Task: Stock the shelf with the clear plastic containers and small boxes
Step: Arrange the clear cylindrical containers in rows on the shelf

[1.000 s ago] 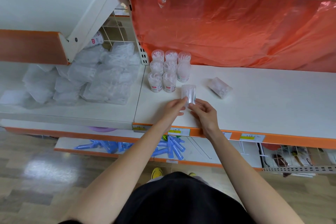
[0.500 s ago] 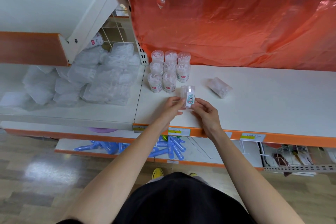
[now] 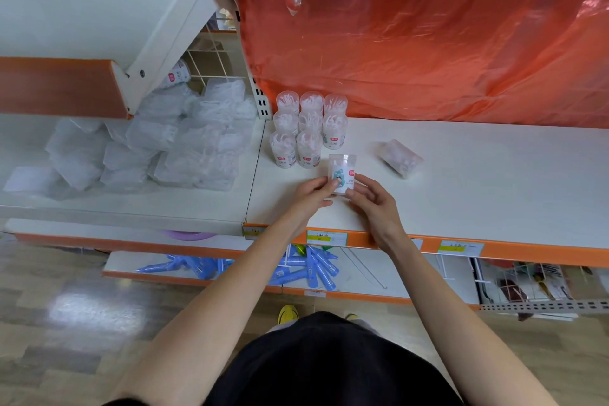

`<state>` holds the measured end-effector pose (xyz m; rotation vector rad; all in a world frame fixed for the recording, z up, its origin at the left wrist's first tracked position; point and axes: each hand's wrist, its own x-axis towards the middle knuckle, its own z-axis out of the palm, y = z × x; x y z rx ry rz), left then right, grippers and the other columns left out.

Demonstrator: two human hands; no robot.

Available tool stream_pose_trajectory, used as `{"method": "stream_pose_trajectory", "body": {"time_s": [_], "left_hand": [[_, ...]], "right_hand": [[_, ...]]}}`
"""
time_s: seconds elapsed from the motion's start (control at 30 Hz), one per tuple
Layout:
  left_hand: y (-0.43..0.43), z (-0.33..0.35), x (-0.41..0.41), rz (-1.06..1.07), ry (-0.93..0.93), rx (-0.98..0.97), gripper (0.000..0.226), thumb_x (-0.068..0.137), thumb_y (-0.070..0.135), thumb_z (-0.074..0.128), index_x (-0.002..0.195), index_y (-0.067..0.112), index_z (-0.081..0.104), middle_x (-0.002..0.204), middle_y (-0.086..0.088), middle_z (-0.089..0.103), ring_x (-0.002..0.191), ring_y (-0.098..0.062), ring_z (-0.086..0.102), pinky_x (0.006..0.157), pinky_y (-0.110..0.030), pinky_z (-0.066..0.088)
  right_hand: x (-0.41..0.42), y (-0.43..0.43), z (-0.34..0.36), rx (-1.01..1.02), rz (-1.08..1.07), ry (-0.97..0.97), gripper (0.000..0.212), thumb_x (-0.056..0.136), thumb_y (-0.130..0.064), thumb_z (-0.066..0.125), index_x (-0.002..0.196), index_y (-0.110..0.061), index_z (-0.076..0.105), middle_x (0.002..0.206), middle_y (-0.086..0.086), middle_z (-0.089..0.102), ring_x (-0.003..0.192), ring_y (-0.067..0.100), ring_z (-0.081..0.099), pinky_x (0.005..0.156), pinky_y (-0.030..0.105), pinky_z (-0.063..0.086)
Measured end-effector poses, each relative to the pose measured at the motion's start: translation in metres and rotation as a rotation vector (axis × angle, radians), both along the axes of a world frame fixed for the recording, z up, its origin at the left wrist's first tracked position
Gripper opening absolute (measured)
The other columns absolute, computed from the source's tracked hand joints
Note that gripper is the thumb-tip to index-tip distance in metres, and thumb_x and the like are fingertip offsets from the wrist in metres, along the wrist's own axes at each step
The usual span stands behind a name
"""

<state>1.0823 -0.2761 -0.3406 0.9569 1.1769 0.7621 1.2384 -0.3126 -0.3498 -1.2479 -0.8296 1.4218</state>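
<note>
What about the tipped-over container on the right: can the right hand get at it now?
Probably yes, once it lets go. The right hand and left hand both hold the labelled container; the tipped-over container lies apart on bare shelf beyond it, nothing between.

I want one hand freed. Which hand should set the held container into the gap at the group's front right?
Right hand, probably: it grips the held container on its open side, while the left hand sits close to the standing containers and could knock them.
</note>
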Motion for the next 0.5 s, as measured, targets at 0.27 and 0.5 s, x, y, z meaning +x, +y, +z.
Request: {"method": "stream_pose_trajectory", "body": {"time_s": [0.27, 0.5], "left_hand": [[0.0031, -0.0052, 0.0012, 0.055, -0.037, -0.023, 0.035, 0.099, 0.017, 0.055, 0.129, 0.000, 0.052, 0.128, -0.020, 0.060, 0.112, -0.026, 0.061, 0.094, -0.034, 0.051], [0.0009, -0.0042, -0.0045, 0.059, 0.291, 0.195, 0.023, 0.098, 0.022, 0.056, 0.115, 0.008, 0.062, 0.113, -0.005, 0.067, 0.098, -0.012, 0.059, 0.077, -0.009, 0.045]], "right_hand": [[-0.0015, 0.0013, -0.0035, -0.031, 0.036, -0.050, 0.042, 0.085, -0.008, 0.073, 0.126, -0.006, 0.063, 0.112, 0.007, 0.073, 0.108, 0.020, 0.068, 0.097, 0.030, 0.052], [-0.0055, 0.0030, -0.0083, -0.061, -0.019, -0.109, 0.042, 0.082, -0.012, 0.078, 0.121, -0.009, 0.065, 0.107, 0.003, 0.075, 0.102, 0.017, 0.070, 0.092, 0.027, 0.054]]}}
